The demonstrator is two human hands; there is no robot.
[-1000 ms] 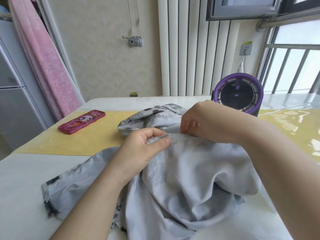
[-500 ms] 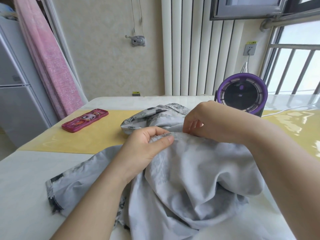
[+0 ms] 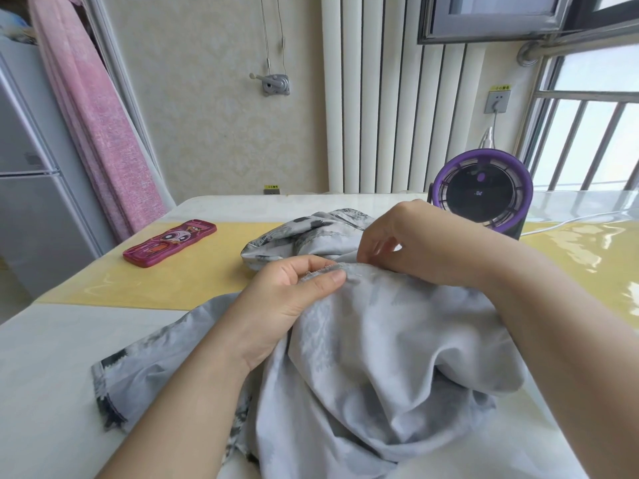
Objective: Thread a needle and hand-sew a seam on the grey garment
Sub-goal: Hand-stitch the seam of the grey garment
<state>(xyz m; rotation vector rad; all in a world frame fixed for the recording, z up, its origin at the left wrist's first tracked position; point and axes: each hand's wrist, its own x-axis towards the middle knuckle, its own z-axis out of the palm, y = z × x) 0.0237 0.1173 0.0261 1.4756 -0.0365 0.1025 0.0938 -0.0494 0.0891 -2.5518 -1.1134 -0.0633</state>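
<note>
Faint digits glowed on the fan [image 3: 481,192] display, too blurred to read, yellow label [image 3: 500,87] above the socket [image 3: 497,102], characters too small to read.

left grip [image 3: 287,299] pinching, right grip [image 3: 411,243] curled

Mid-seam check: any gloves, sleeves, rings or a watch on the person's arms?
No. The left hand and right hand are bare: no gloves or rings showing. Both forearms are uncovered to the frame edge, with no sleeve, watch or bracelet in view.

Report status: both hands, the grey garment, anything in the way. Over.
Left hand pinches grey garment edge, thumb on top. Right hand curled at same edge; needle not visible. Pink case, purple fan stand clear.
</note>
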